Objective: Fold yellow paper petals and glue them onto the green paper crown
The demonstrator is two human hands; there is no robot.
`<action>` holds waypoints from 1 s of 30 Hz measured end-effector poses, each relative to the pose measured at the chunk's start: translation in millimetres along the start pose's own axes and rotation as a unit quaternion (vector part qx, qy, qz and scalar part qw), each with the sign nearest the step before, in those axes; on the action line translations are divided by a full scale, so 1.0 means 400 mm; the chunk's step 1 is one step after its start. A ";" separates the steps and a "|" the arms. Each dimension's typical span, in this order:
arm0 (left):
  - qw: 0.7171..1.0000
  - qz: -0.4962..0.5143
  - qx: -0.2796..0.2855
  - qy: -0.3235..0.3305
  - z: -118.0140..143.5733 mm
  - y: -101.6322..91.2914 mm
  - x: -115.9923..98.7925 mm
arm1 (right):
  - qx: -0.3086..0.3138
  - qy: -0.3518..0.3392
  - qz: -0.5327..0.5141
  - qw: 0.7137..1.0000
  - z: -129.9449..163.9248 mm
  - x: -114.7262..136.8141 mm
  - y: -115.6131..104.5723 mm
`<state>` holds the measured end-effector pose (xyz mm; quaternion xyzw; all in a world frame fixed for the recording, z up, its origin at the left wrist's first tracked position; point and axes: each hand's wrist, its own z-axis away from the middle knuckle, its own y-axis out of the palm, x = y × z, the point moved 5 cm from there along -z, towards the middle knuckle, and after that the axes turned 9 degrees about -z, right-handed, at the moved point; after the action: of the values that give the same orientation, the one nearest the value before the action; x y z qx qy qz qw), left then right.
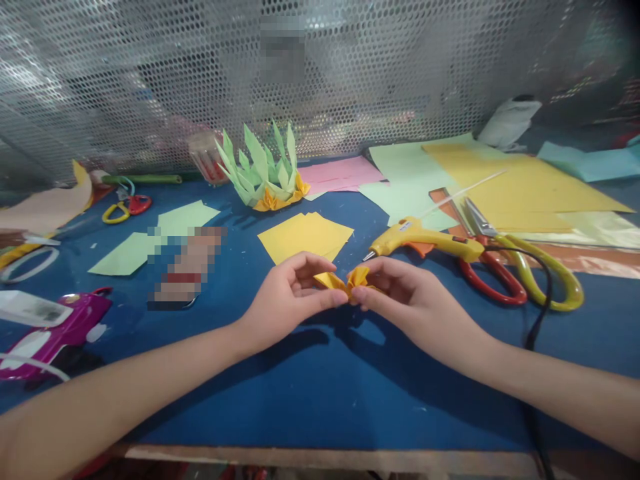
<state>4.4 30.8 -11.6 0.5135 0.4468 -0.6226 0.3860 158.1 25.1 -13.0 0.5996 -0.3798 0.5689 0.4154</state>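
A perforated screen spans the far side of the scene, and before it lies a blue tabletop strewn with paper and tools. A large yellow sheet occupies the far right, partly over pale green sheets. Nearer than these lie scissors with one red and one yellow handle, blades directed to the far left. The right hand is held over the near middle of the table, thumb and fingers pinched on folded paper; the left hand faces it in a matching pinch on the left part of the same piece, the two sets of fingertips nearly meeting. A yellow glue gun rests just beyond the right hand, nozzle toward the left, its rear end beside the scissors; a dark cord runs toward the near right edge. At the near left is a purple device. Beyond the hands, left of centre, stands a paper plant of upright green leaves, with orange folded shapes along its near base. Yellow squares lie between the plant and the hands. Small scissors, handles yellow and red, lie at the far left. Smallest is the folded paper piece, golden yellow and creased into points, held between both hands just nearer than the yellow squares.
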 end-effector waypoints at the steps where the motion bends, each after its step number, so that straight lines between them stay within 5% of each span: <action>1: 1.000 0.003 -0.009 -0.005 -0.002 -0.004 0.000 | -0.002 -0.001 -0.006 1.000 -0.001 -0.001 -0.001; 16: 0.999 -0.015 0.014 0.036 -0.002 0.007 -0.006 | 0.009 -0.015 0.102 0.995 0.014 0.007 0.005; 30: 0.999 0.004 0.037 -0.007 -0.005 0.008 0.003 | 0.015 -0.015 0.036 0.999 0.010 0.015 0.003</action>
<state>7.8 31.8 -13.6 0.5247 0.4194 -0.6406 0.3721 158.7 21.1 -7.1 0.6001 -0.3982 0.5802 0.3803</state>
